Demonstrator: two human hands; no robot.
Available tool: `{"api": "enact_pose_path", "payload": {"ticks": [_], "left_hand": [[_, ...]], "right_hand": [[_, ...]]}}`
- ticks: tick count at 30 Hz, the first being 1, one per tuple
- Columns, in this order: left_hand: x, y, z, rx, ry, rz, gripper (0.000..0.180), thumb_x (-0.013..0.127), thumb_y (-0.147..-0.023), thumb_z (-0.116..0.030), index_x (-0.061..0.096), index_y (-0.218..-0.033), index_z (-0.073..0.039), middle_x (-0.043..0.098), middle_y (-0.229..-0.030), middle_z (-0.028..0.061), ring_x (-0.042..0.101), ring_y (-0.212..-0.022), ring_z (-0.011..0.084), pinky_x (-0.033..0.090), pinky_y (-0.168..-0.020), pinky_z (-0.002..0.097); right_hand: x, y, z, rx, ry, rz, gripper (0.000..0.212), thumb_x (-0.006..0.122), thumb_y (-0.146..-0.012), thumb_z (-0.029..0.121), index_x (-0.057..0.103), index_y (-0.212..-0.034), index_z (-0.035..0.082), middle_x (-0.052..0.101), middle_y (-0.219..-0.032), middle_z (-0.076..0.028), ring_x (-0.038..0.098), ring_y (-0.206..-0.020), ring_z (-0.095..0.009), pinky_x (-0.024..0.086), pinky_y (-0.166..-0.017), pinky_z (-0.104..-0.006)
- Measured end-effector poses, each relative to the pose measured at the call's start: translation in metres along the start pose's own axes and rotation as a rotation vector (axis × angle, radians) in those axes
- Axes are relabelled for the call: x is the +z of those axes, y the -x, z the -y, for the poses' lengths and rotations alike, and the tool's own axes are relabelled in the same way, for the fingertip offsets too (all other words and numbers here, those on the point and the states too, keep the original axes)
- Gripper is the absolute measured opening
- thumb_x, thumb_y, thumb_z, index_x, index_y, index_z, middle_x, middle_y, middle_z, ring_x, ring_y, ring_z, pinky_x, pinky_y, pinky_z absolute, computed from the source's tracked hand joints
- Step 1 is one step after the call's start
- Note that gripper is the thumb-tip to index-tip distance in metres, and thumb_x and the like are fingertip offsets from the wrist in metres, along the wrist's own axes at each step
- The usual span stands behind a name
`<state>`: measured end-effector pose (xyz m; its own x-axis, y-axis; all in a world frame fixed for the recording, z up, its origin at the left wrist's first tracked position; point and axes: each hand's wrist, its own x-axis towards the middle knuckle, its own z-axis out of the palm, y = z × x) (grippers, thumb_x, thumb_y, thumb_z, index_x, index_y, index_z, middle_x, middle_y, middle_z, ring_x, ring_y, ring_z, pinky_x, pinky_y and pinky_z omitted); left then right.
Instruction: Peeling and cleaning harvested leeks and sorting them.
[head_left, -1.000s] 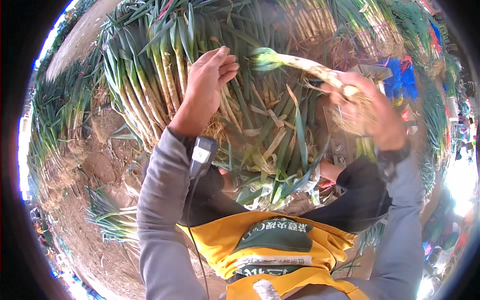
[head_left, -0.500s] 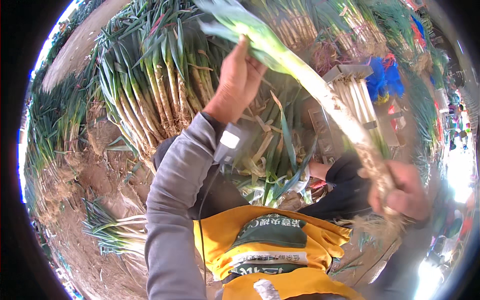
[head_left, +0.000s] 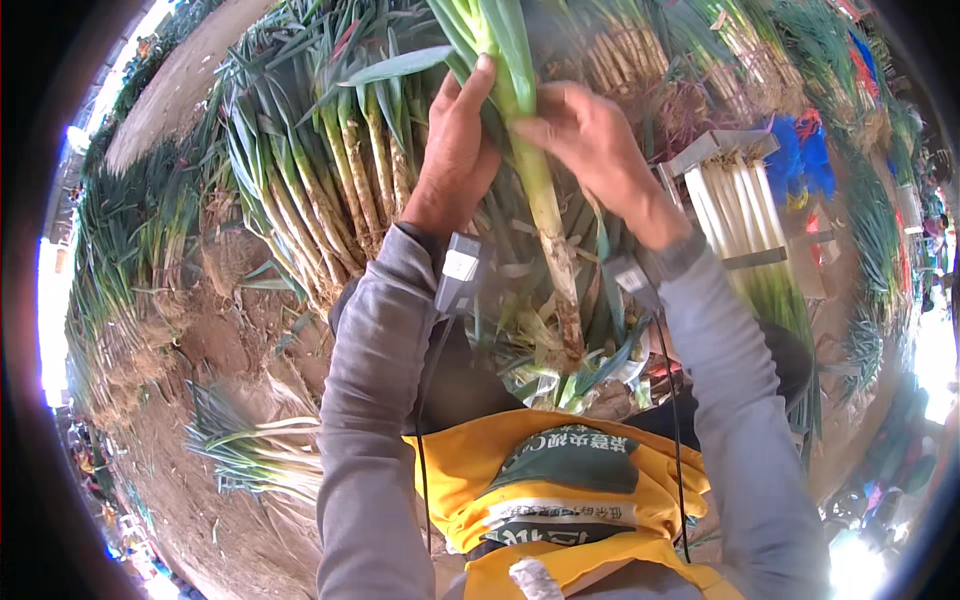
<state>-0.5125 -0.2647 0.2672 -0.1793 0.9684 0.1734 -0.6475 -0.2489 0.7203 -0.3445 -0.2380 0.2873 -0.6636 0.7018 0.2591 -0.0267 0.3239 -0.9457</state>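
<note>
A long green onion (head_left: pixel 545 205) hangs in front of me, leaves up and brown, dirty root end down. My left hand (head_left: pixel 460 140) is closed around its upper part, thumb on the front where the leaves fan out. One leaf (head_left: pixel 400 66) sticks out to the left over that hand. My right hand (head_left: pixel 595 140), slightly blurred, is closed with thumb and fingertips at the right side of the stalk, just below the leaves. Beneath the onion lies a heap of loose leaves and peelings (head_left: pixel 520 315).
At left stands a big bundle of unpeeled green onions (head_left: pixel 320 180). White peeled onions (head_left: pixel 735 205) lie in a metal holder (head_left: pixel 725 148) at right, beside blue plastic (head_left: pixel 800 160). A small pile of thin onions (head_left: pixel 265 440) rests on the ground at lower left. Cables run along both forearms.
My right hand has left the root end and come up to the stalk beside my left hand. The onion has swung from slanting rightward to nearly upright, its root end now over the peelings.
</note>
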Motion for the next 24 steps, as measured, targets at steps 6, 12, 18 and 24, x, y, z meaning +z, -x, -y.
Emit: {"api": "enact_pose_path", "payload": {"ticks": [6,12,18,24], "left_hand": [[-0.020,-0.009,-0.018,0.013,-0.080,0.039,0.029,0.059,-0.102,-0.015,0.051,-0.127,-0.002,0.061,-0.118,0.0113,0.065,-0.102,0.0234,0.058,-0.085,0.0397],[-0.015,-0.001,-0.029,0.030,0.012,0.036,0.028,0.058,-0.103,-0.015,0.053,-0.129,-0.004,0.065,-0.110,0.0083,0.069,-0.095,0.0226,0.061,-0.078,0.0391],[-0.044,-0.007,-0.022,0.019,-0.033,0.031,0.032,0.063,-0.100,-0.014,0.054,-0.130,-0.009,0.068,-0.107,0.0087,0.070,-0.092,0.0202,0.060,-0.072,0.0323],[-0.060,-0.006,-0.047,0.168,-0.105,-0.180,0.035,0.065,-0.099,-0.017,0.051,-0.129,-0.005,0.065,-0.110,0.0100,0.066,-0.103,0.0266,0.055,-0.091,0.0454]], "right_hand": [[0.010,-0.026,-0.010,-0.071,0.048,-0.126,0.046,0.083,-0.085,0.027,0.065,-0.113,-0.004,0.073,-0.104,-0.014,0.069,-0.097,-0.017,0.056,-0.086,-0.0306],[0.018,-0.031,0.000,-0.056,0.138,-0.095,0.038,0.083,-0.085,0.025,0.067,-0.107,-0.002,0.072,-0.096,-0.010,0.068,-0.093,-0.015,0.055,-0.085,-0.0283],[0.061,-0.005,0.005,-0.084,0.074,-0.119,0.033,0.076,-0.091,0.028,0.068,-0.107,0.000,0.071,-0.093,-0.008,0.067,-0.079,-0.013,0.057,-0.075,-0.0293],[0.040,0.064,-0.006,0.128,-0.162,-0.213,0.036,0.073,-0.093,0.037,0.066,-0.107,0.005,0.066,-0.083,0.000,0.051,-0.062,-0.004,0.041,-0.055,-0.0214]]}}
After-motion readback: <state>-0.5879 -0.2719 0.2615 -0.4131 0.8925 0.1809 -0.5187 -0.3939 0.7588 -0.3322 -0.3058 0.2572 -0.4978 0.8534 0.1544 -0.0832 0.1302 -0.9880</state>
